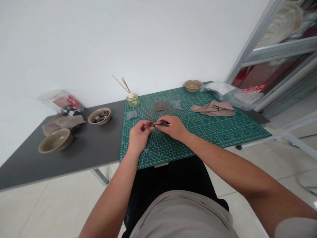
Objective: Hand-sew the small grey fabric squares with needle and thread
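Above the green cutting mat [173, 145], my left hand [139, 136] and my right hand [174, 128] meet over a small, dark grey-brown flat piece [162, 123], which looks soft like cloth. My left fingertips pinch its left end; my right fingers are closed round its right part, hiding much of it. Just beyond the hands lie a brown square piece [160, 106] and a small clear packet [176, 104]. Another small pale packet [131, 114] rests to the left, near the mat's edge.
A reed diffuser [133, 99] stands at the back. Leftward are a bowl of small pieces [99, 116], a tan bowl [55, 140], a cloth [64, 123] and a plastic container [60, 100]. Rightward are a bowl [193, 86], a crumpled cloth [215, 108] and a plastic bag [231, 93].
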`<state>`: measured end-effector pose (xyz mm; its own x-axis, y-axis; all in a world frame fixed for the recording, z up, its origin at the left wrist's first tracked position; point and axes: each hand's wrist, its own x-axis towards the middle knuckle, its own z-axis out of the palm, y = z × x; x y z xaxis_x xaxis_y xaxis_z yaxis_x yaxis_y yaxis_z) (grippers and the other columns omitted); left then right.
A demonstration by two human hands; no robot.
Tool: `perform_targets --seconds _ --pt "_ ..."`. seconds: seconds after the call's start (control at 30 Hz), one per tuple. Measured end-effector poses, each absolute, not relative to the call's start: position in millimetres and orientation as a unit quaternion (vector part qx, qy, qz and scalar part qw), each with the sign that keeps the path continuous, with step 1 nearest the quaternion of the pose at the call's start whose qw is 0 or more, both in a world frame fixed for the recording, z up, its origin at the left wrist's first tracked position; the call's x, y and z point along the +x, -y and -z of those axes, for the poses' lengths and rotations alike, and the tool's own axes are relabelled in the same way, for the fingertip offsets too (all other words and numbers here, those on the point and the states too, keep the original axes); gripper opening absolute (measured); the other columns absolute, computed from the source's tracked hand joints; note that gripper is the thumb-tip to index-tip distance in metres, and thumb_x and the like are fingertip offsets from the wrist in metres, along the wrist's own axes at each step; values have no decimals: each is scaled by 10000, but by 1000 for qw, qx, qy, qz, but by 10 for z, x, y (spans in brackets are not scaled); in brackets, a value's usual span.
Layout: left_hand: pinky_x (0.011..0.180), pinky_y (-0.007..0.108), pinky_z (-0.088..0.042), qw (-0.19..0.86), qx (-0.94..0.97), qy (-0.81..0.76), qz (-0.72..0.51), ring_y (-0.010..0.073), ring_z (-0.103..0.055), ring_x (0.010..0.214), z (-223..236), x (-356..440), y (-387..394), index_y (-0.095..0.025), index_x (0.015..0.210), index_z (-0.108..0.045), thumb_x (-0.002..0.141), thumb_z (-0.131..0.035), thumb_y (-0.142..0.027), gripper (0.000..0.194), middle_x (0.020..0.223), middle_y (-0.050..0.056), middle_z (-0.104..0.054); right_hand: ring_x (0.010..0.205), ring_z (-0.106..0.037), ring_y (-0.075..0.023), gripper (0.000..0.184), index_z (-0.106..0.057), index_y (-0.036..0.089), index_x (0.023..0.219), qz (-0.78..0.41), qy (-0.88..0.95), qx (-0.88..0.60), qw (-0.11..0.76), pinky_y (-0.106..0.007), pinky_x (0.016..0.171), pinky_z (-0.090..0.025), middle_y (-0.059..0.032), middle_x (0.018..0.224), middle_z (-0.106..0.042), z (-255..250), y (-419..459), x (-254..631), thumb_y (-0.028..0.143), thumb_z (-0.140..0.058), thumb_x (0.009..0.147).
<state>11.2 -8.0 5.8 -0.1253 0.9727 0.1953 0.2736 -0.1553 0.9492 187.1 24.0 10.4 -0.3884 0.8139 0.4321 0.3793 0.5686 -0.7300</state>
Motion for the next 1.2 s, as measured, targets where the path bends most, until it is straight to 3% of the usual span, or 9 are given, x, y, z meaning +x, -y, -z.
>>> perform_targets --seconds 0.1,0.23,0.43,0.57,0.7,0.83,0.9,1.0,1.2 --pt "770 315 -521 322 553 -563 -522 177 -663 780 -37 97 64 -189 900 -702 712 -717 -259 202 841 29 -723 788 -622 -162 84 -650 216 900 -274 769 -385 432 -286 730 -445 -1 854 -690 -105 -225 1867 272 -625 843" --pt "790 313 -524 289 514 -558 -584 170 -661 818 -1 74 39 -193 959 -675 747 -708 -314 247 918 41 -715 817 -619 -172 209 -539 218 986 -280 712 -432 478 -303 741 -463 -16 922 -653 -69 -274 1894 190 -589 784" --pt "757 268 -516 212 489 -571 -625 147 -638 849 -52 69 88 -191 988 -648 771 -702 -357 279 969 43 -693 690 -628 -182 365 -504 212 1062 -364 674 -491 415 -315 639 -462 5 809 -666 -54 -400 1886 240 -669 738" --pt "699 251 -509 174 518 -565 -618 135 -628 811 -156 70 175 -182 988 -643 777 -699 -338 268 979 44 -684 734 -654 -175 388 -519 197 1067 -405 682 -486 367 -314 694 -479 0 827 -691 -37 -414 1733 212 -709 729" --pt "707 267 -513 146 572 -551 -589 141 -632 806 -243 -16 235 -182 1013 -646 765 -706 -303 282 995 52 -693 870 -630 -209 419 -562 183 1093 -325 734 -503 319 -365 817 -479 -42 911 -680 -13 -372 1643 236 -747 721" --pt "682 278 -513 207 574 -581 -538 137 -622 705 -227 -148 210 -179 957 -664 730 -712 -289 256 867 31 -694 1100 -543 -276 357 -614 184 1079 -181 770 -481 377 -444 972 -419 -105 1122 -637 -55 -319 1666 234 -720 743" --pt "651 273 -503 247 565 -601 -508 140 -616 656 -196 -169 179 -175 944 -660 712 -712 -270 256 744 3 -662 992 -593 -230 269 -625 198 1076 -228 770 -444 399 -403 921 -451 -70 1029 -664 -106 -288 1672 248 -654 813" --pt "648 267 -501 271 581 -594 -486 142 -627 664 -162 -121 143 -179 913 -640 710 -689 -236 216 744 -4 -661 776 -636 -164 217 -631 199 1042 -357 746 -408 387 -318 766 -487 -19 864 -686 -180 -230 1638 324 -622 865" --pt "733 288 -497 159 679 -579 -421 151 -622 759 -126 -2 103 -198 843 -629 733 -581 -120 144 829 3 -658 770 -656 -161 203 -635 205 944 -354 749 -411 381 -289 718 -465 -2 828 -694 -162 -193 1520 354 -699 823"
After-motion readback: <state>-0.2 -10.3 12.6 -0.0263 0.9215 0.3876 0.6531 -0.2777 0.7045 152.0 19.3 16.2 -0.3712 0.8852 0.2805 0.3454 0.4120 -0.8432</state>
